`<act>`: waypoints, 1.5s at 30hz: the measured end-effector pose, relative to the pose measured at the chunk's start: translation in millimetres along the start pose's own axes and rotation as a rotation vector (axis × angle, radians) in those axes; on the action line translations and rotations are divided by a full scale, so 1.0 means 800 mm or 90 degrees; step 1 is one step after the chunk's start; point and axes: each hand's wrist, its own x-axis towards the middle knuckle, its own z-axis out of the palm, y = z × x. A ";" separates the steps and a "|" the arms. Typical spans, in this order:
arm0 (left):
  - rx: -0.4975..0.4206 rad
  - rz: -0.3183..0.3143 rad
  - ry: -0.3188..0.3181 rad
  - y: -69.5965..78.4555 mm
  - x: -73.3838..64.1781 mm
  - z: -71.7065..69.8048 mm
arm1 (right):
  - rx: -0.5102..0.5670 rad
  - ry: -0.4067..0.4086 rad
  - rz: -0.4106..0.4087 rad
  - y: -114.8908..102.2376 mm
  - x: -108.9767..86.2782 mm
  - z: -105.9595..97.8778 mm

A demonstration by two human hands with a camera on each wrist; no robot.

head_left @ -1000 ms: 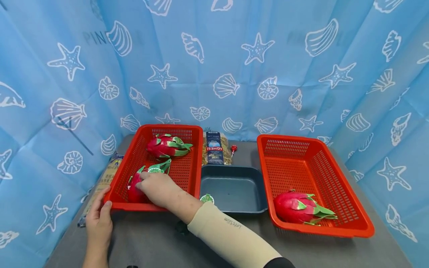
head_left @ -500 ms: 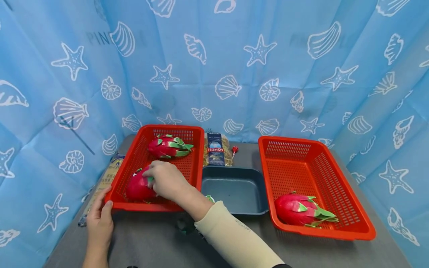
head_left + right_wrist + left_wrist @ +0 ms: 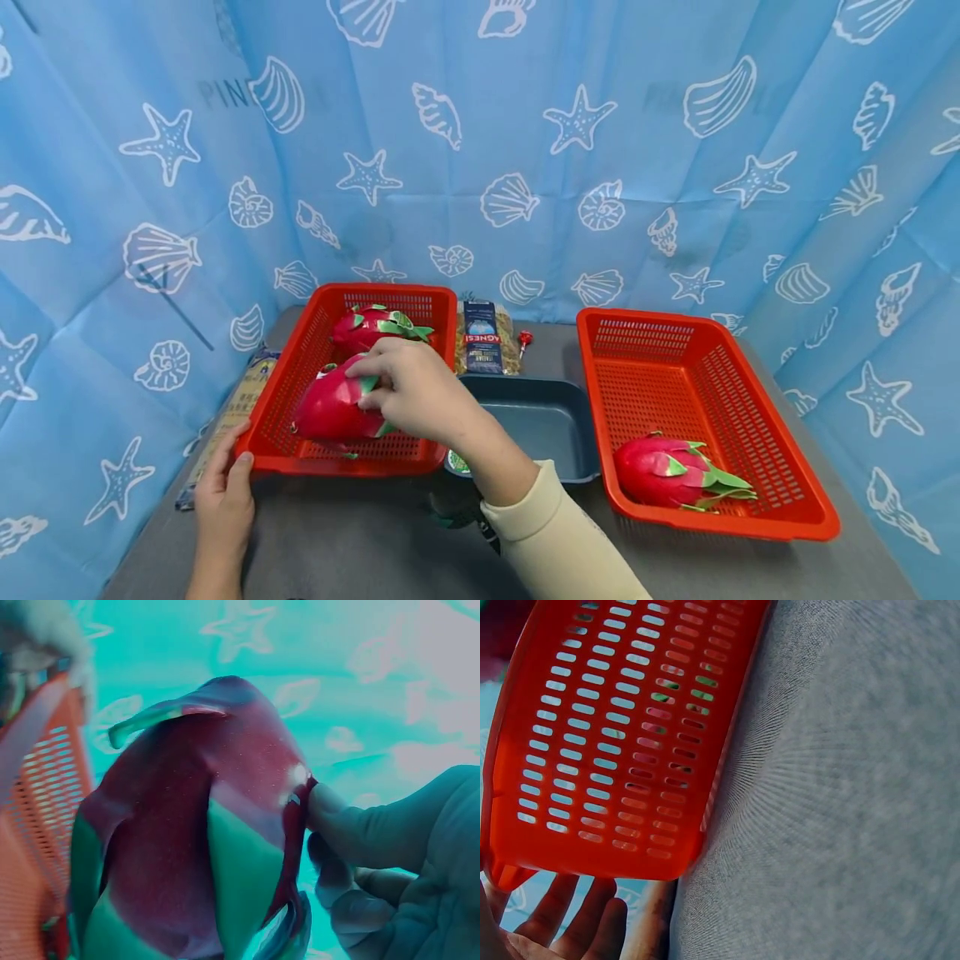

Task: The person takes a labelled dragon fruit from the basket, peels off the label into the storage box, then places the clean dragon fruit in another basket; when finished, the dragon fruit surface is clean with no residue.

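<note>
In the head view my right hand (image 3: 420,392) pinches a red dragon fruit (image 3: 330,408) by one of its scales, above the front of the left red basket (image 3: 277,463). Thumb and curled fingers on the scale show up close in the right wrist view, where the fruit (image 3: 172,855) hangs tilted. My left hand (image 3: 225,500) grips that basket's front left corner, thumb on the rim; its fingers (image 3: 585,922) appear below the corner in the left wrist view. Another dragon fruit (image 3: 363,329) lies at the back of the same basket, partly covered by my right hand.
A dark blue-grey tray (image 3: 551,421) stands between the baskets. The right red basket (image 3: 720,523) holds one dragon fruit (image 3: 660,471). Behind the tray lie a pasta bag (image 3: 483,337) and a red lollipop (image 3: 525,337). A yellowish packet (image 3: 240,404) lies left of the left basket.
My right hand has lifted the front dragon fruit off the left basket's floor and moved it slightly right. My left hand has stayed on the basket's corner.
</note>
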 end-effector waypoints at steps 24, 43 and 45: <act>-0.020 0.012 0.001 0.001 -0.001 0.000 | 0.100 0.042 0.083 -0.014 -0.163 -0.084; -0.012 0.000 0.003 0.004 0.000 0.001 | 0.009 -0.100 0.232 0.033 -0.202 -0.001; -0.012 0.000 0.003 0.004 -0.001 0.001 | -0.010 -0.097 0.252 0.036 -0.201 0.009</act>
